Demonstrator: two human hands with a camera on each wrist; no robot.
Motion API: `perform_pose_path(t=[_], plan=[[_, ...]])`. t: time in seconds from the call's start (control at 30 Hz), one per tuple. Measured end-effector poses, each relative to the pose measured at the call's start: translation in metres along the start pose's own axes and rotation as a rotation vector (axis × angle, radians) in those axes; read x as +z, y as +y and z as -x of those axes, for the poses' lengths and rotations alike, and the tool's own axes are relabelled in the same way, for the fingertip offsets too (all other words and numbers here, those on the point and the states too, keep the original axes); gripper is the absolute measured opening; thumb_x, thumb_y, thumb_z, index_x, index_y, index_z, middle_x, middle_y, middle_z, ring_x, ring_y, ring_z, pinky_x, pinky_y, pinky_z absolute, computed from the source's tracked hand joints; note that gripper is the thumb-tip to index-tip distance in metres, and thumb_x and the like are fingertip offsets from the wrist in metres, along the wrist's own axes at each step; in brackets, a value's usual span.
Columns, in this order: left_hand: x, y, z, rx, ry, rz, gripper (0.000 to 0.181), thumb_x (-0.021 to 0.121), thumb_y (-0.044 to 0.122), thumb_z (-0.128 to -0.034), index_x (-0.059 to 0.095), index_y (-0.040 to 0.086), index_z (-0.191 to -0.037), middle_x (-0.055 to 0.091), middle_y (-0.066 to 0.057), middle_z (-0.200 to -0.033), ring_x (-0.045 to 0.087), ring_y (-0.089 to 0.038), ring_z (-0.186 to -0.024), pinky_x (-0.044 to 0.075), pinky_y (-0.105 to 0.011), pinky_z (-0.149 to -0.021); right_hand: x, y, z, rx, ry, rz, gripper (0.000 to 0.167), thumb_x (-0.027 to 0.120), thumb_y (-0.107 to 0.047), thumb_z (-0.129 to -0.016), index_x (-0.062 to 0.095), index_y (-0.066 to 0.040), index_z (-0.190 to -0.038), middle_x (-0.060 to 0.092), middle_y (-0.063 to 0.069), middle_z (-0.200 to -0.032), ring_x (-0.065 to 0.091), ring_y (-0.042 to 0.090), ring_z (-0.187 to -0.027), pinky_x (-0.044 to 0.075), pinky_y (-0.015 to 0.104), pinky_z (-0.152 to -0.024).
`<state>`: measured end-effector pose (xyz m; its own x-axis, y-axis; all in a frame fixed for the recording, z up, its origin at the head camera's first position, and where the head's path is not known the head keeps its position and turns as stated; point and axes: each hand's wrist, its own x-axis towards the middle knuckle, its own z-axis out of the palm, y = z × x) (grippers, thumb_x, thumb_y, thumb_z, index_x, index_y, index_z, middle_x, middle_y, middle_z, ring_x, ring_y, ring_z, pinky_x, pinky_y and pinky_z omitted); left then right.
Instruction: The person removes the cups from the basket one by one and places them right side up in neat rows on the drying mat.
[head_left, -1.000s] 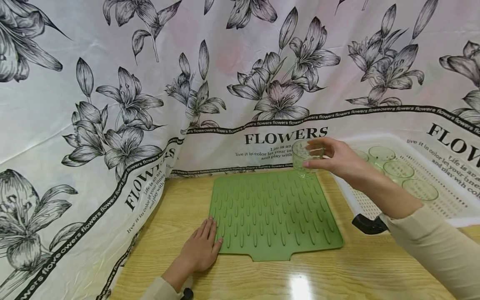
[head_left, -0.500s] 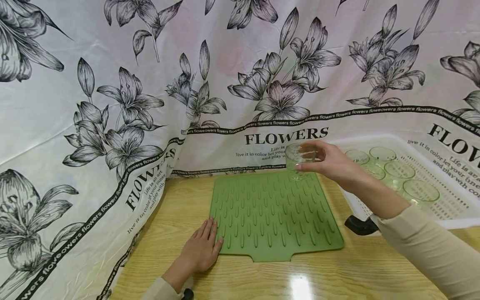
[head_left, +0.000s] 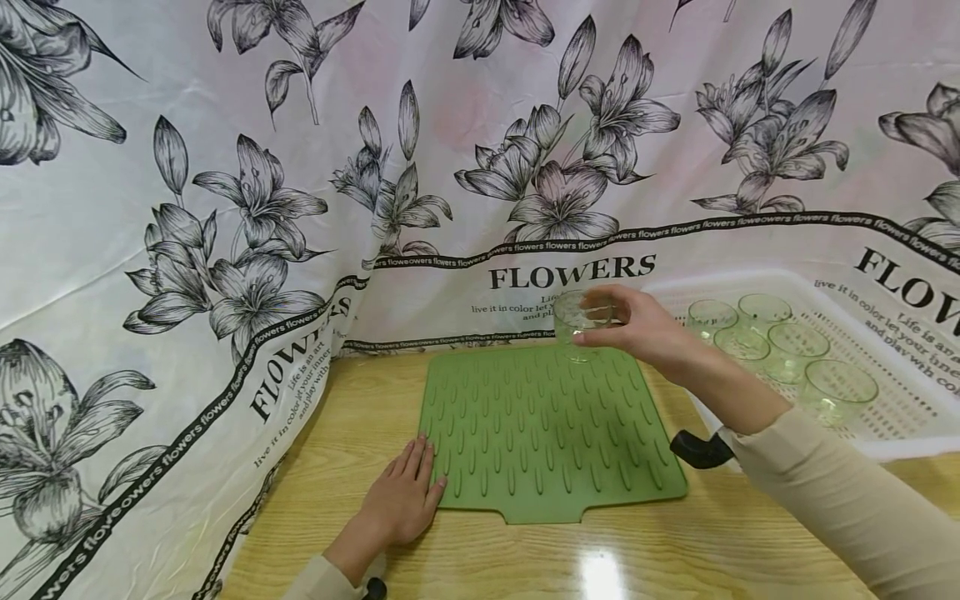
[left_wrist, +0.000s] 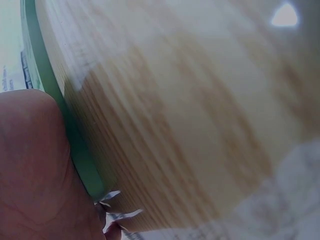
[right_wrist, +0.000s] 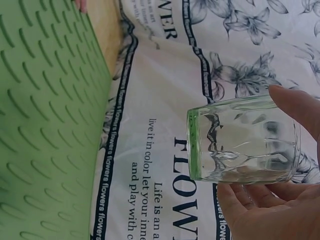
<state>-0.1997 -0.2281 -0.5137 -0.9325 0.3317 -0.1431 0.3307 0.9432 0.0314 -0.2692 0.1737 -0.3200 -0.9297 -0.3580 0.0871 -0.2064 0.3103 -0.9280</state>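
Observation:
My right hand (head_left: 637, 329) grips a clear, green-tinted drinking glass (head_left: 576, 329) between thumb and fingers, over the far part of a green ridged mat (head_left: 540, 433). In the right wrist view the glass (right_wrist: 245, 142) is held around its sides, its thick base facing the mat, with a gap between them. At the mat's left edge my left hand (head_left: 405, 492) lies flat, fingers straight, fingertips touching that edge. The left wrist view shows part of this left hand (left_wrist: 32, 165) beside the mat's green edge (left_wrist: 82, 150).
On the right stands a white perforated basket (head_left: 907, 417) holding several more glasses (head_left: 840, 392). Its black handle (head_left: 701, 450) is near my right forearm. A flowered curtain (head_left: 420, 167) hangs behind and to the left of the wooden table (head_left: 480, 558).
My right hand has moved left and slightly down with the glass, from the mat's far right corner farther in over it. The left hand has stayed still.

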Motion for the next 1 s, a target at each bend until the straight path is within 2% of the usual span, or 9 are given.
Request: perform_pose_path(t=[0.2, 0.43, 1.0], plan=[[-0.004, 0.002, 0.002, -0.002, -0.004, 0.008, 0.07, 0.024, 0.05, -0.1118, 0.022, 0.003, -0.163, 0.01, -0.016, -0.171, 0.013, -0.034, -0.157, 0.025, -0.052, -0.123, 0.007, 0.001, -0.007, -0.009, -0.003, -0.001, 0.08, 0.082, -0.025, -0.089, 0.039, -0.004, -0.154, 0.042, 0.018, -0.156, 0.04, 0.04, -0.142, 0.036, 0.06, -0.114], [-0.002, 0.0, 0.002, -0.009, -0.005, -0.015, 0.069, 0.022, 0.05, -0.112, 0.021, 0.003, -0.163, 0.009, -0.016, -0.171, 0.012, -0.033, -0.157, 0.025, -0.051, -0.123, 0.019, -0.001, -0.013, -0.018, -0.003, 0.001, 0.081, 0.082, -0.023, -0.089, 0.039, -0.002, -0.154, 0.043, 0.018, -0.155, 0.042, 0.039, -0.142, 0.038, 0.058, -0.114], [-0.002, 0.001, 0.001, 0.004, 0.0, -0.003, 0.07, 0.022, 0.051, -0.1116, 0.021, 0.004, -0.163, 0.01, -0.015, -0.171, 0.013, -0.033, -0.157, 0.025, -0.052, -0.123, 0.039, 0.0, -0.03, -0.005, -0.029, 0.005, 0.082, 0.082, -0.021, -0.088, 0.038, -0.003, -0.155, 0.043, 0.019, -0.155, 0.04, 0.04, -0.142, 0.039, 0.058, -0.113]])
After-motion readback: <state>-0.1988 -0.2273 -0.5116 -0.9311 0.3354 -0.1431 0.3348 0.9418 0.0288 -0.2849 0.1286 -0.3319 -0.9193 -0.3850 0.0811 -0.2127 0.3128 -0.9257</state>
